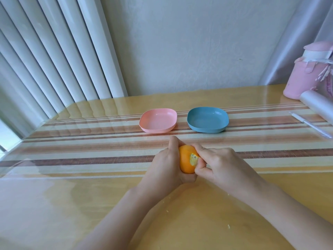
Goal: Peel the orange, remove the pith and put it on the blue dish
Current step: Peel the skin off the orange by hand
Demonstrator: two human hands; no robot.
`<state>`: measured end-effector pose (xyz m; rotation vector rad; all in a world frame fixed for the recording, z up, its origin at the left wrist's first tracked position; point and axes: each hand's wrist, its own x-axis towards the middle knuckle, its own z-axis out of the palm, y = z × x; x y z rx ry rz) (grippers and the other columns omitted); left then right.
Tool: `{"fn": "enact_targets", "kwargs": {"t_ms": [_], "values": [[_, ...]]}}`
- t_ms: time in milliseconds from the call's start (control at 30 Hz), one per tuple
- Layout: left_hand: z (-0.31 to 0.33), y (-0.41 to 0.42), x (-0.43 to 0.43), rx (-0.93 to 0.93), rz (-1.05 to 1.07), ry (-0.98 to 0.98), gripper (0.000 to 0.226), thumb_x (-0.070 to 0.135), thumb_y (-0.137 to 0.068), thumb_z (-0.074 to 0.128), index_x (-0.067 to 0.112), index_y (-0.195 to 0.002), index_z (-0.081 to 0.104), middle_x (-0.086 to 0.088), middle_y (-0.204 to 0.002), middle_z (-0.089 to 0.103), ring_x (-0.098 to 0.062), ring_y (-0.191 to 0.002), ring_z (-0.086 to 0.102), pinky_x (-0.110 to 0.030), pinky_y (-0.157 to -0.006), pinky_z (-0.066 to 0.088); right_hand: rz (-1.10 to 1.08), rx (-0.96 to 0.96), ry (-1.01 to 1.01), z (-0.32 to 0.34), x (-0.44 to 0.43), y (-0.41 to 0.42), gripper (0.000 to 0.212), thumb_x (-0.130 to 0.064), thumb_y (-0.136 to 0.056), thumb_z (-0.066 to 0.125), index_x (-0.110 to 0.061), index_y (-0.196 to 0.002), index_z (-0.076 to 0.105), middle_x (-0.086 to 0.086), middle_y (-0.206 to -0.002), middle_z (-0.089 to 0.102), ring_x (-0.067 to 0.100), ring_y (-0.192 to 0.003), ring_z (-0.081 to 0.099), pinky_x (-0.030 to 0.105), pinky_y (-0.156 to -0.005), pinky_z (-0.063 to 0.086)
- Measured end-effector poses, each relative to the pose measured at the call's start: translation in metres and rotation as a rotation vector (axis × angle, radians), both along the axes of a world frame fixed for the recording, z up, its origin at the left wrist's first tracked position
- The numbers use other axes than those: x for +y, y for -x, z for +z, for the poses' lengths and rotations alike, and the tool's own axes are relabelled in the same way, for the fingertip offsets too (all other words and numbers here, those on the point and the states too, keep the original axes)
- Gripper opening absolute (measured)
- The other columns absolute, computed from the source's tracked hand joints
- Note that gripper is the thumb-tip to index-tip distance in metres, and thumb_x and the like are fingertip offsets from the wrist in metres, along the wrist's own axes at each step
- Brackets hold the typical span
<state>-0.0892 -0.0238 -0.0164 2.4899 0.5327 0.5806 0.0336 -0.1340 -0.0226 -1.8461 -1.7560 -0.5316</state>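
**Clerk:** Item one, risk. Your orange (186, 160) has only a small patch of peel opened, pale pith showing at its right side. If you dig the thumb too deep there, you are likely to burst a segment and wet your grip; if you tear fast, the peel probably comes off in scraps. A few small bits already lie on the tabletop (72, 204) near your arms.

**Operator:** And the slip risk?

**Clerk:** Item two. The fruit is held in the air above the striped runner (90, 150), so a loose hold could drop it short of the blue dish (223, 121), which sits beyond your hands, just beside the pink dish (144, 121). Both dishes hold nothing.

**Operator:** Position of the fruit against my fingers?

**Clerk:** Item three. Your left hand (164, 165) wraps the orange from the left, fingers closed around its far side. Your right hand (219, 165) presses against the opened patch, thumb and forefinger pinched at the peel edge.
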Motion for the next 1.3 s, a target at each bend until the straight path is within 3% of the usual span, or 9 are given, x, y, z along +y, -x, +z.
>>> {"fn": "enact_targets", "kwargs": {"t_ms": [100,200,300,400,567,767,967,1200,1300], "values": [[0.000,0.003,0.006,0.010,-0.017,-0.005,0.057,0.028,-0.070,0.082,0.016,-0.107,0.040,0.003,-0.095,0.064,-0.016,-0.078,0.061,-0.019,-0.063,0.046,0.121,0.324,0.133,0.002,-0.004,-0.006,0.046,-0.040,-0.091,0.043,-0.025,-0.132,0.058,-0.008,-0.070,0.063,0.013,-0.065,0.057,0.015,-0.062,0.047],[0.000,0.004,0.010,0.008,-0.033,-0.022,0.057,0.030,-0.069,0.083,0.016,-0.105,0.040,0.000,-0.093,0.066,-0.018,-0.077,0.064,-0.028,-0.065,0.049,0.233,0.564,0.228,0.003,-0.008,-0.012,0.047,-0.040,-0.091,0.055,-0.043,-0.136,0.041,-0.018,-0.106,0.069,-0.002,-0.101,0.062,0.012,-0.081,0.049],[0.001,0.003,0.006,0.028,-0.029,-0.037,0.057,0.030,-0.070,0.081,0.020,-0.104,0.037,0.000,-0.093,0.065,-0.017,-0.077,0.062,-0.026,-0.064,0.048,0.093,0.337,0.211,0.006,-0.006,-0.006,0.055,-0.044,-0.085,0.043,-0.025,-0.136,0.054,-0.006,-0.083,0.070,0.008,-0.073,0.062,0.018,-0.061,0.049],[0.002,0.001,0.002,0.037,-0.011,-0.042,0.056,0.027,-0.071,0.080,0.019,-0.104,0.036,-0.003,-0.092,0.065,-0.020,-0.078,0.062,-0.028,-0.064,0.046,0.022,0.210,0.160,0.007,-0.004,0.001,0.056,-0.036,-0.081,0.039,-0.008,-0.121,0.066,-0.012,-0.056,0.043,0.000,-0.043,0.034,0.005,-0.047,0.023],[0.000,0.000,0.002,0.052,-0.026,-0.050,0.056,0.028,-0.071,0.080,0.020,-0.104,0.035,-0.003,-0.092,0.066,-0.020,-0.079,0.064,-0.027,-0.065,0.046,0.033,-0.018,0.075,0.009,-0.003,-0.001,0.047,-0.023,-0.078,0.040,0.000,-0.103,0.072,-0.008,-0.044,0.045,0.003,-0.046,0.026,0.014,-0.047,0.023],[0.001,0.004,0.010,0.112,-0.071,0.001,0.058,0.029,-0.068,0.083,0.021,-0.104,0.038,0.003,-0.089,0.066,-0.015,-0.076,0.061,-0.028,-0.068,0.049,0.102,0.112,0.209,0.008,-0.007,-0.008,0.049,-0.034,-0.084,0.043,-0.007,-0.115,0.069,-0.007,-0.050,0.055,0.003,-0.045,0.037,0.020,-0.038,0.038],[0.002,0.002,0.008,0.221,-0.078,0.047,0.057,0.034,-0.069,0.081,0.022,-0.106,0.039,0.004,-0.093,0.063,-0.013,-0.081,0.060,-0.026,-0.069,0.051,0.056,-0.003,0.143,0.007,-0.004,-0.003,0.040,-0.023,-0.078,0.039,-0.004,-0.084,0.074,-0.003,-0.041,0.037,0.011,-0.042,0.024,0.020,-0.035,0.028],[-0.002,0.004,0.012,0.255,-0.135,0.076,0.057,0.033,-0.068,0.082,0.027,-0.106,0.041,0.006,-0.093,0.063,-0.013,-0.081,0.060,-0.021,-0.065,0.049,0.073,-0.042,0.144,0.011,-0.007,-0.006,0.022,-0.021,-0.077,0.037,-0.016,-0.056,0.043,-0.007,-0.047,0.025,0.016,-0.042,0.021,0.023,-0.039,0.018],[-0.002,0.006,0.013,0.235,-0.171,0.089,0.058,0.030,-0.065,0.082,0.036,-0.106,0.042,0.012,-0.090,0.062,-0.005,-0.076,0.056,-0.013,-0.061,0.044,0.079,0.077,0.156,0.010,-0.009,-0.014,0.030,-0.025,-0.075,0.040,-0.014,-0.062,0.065,-0.006,-0.043,0.043,0.010,-0.042,0.029,0.024,-0.035,0.031]]}}
